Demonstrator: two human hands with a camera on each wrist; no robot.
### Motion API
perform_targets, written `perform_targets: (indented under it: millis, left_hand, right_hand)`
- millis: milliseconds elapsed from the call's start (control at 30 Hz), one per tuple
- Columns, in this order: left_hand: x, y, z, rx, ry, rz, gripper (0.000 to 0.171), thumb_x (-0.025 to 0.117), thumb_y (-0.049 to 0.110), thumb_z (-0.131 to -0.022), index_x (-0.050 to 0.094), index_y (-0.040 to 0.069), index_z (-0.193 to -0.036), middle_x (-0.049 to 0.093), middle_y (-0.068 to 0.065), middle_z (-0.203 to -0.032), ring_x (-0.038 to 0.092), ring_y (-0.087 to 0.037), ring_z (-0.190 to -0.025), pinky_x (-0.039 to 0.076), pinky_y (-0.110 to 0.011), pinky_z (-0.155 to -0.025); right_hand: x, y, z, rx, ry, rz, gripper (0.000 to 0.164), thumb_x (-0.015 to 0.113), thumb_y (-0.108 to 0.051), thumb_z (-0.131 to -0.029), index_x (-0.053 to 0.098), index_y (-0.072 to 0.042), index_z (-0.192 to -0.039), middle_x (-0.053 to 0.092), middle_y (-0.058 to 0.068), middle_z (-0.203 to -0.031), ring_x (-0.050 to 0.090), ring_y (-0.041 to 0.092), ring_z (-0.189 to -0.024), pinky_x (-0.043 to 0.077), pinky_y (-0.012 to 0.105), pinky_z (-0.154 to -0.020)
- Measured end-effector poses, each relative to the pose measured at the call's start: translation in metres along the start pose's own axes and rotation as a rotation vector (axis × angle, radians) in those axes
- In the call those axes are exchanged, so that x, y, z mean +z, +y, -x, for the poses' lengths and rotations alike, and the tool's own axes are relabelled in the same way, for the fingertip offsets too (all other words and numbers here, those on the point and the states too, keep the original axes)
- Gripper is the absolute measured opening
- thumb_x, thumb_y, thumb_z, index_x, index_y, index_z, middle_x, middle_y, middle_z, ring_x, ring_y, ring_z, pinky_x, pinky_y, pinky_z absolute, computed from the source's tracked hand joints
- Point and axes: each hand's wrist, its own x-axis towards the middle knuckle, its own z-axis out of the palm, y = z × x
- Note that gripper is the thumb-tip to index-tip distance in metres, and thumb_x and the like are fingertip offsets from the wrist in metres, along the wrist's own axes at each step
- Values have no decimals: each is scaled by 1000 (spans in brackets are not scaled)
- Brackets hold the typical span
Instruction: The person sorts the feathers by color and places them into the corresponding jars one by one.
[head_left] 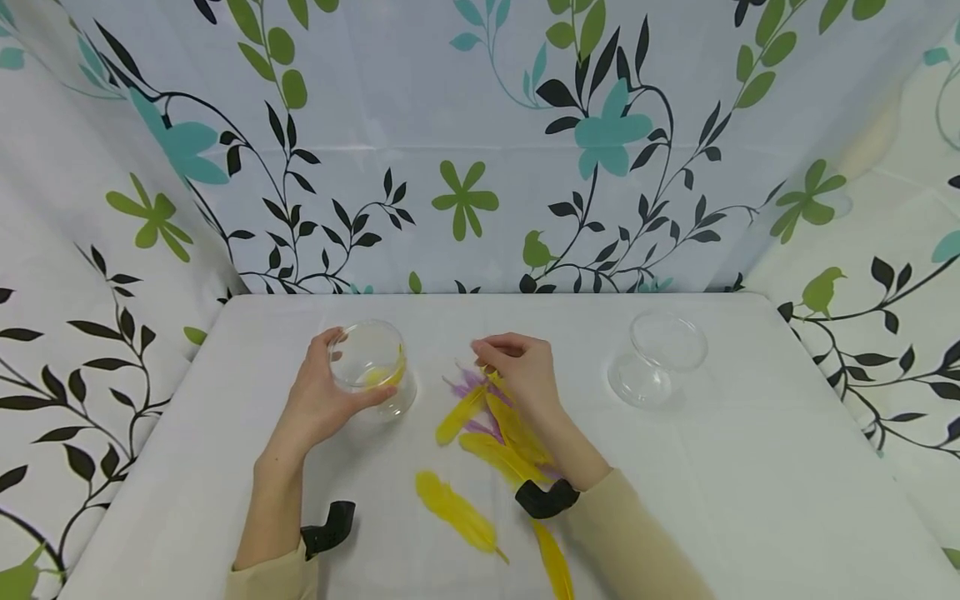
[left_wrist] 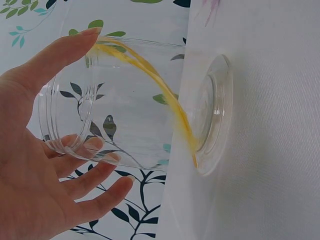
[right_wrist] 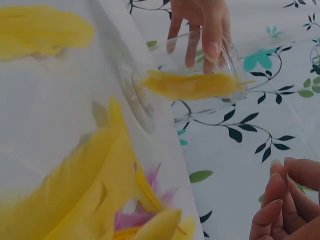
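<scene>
A clear glass jar (head_left: 372, 371) stands upright at the left of the white table, and my left hand (head_left: 322, 396) grips its upper part, thumb on the near side and fingers round the back. Inside it a yellow feather (left_wrist: 172, 102) leans up to the rim, by the thumb. My right hand (head_left: 521, 371) hovers over a loose pile of yellow feathers (head_left: 517, 433) and purple feathers (head_left: 472, 383). In the right wrist view, its loosely curled fingers (right_wrist: 272, 200) come near the thumb tip, with nothing visible between them.
A second clear glass jar (head_left: 660, 367) stands upright at the right of the table. One yellow feather (head_left: 457, 512) lies apart near the front, and another yellow feather (head_left: 552, 558) lies by the right sleeve. Patterned cloth (head_left: 375, 208) hangs behind the table.
</scene>
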Motion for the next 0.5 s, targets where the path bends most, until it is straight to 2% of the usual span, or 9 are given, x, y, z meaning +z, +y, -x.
perform_targets:
  millis: [67,300,500]
  left_hand:
    - [0,0,0,-2,0,-2,118,86,48,-74,13,6,-157,29,-24,-157,35,-44,-141,36,-68,-106]
    - [-1,0,1,-8,4,-18,118,85,48,-74,12,7,-157,29,-24,-157,34,-45,-141,36,-69,-105]
    - [0,1,1,-15,1,-13,117,85,48,-74,12,8,-157,30,-24,-157,34,-45,-141,37,-70,-105]
  right_hand:
    - [-10,4,0,10,14,11,22,77,-29,-89,77,-9,-97,74,13,-85,65,42,-89,58,33,-81]
    - [-44,21,0,45,55,64,29,77,-34,-88,76,-7,-99,74,8,-81,65,37,-83,55,38,-80]
    - [-64,32,8,105,64,103,33,77,-35,-88,75,-5,-101,74,9,-82,64,37,-83,53,31,-76]
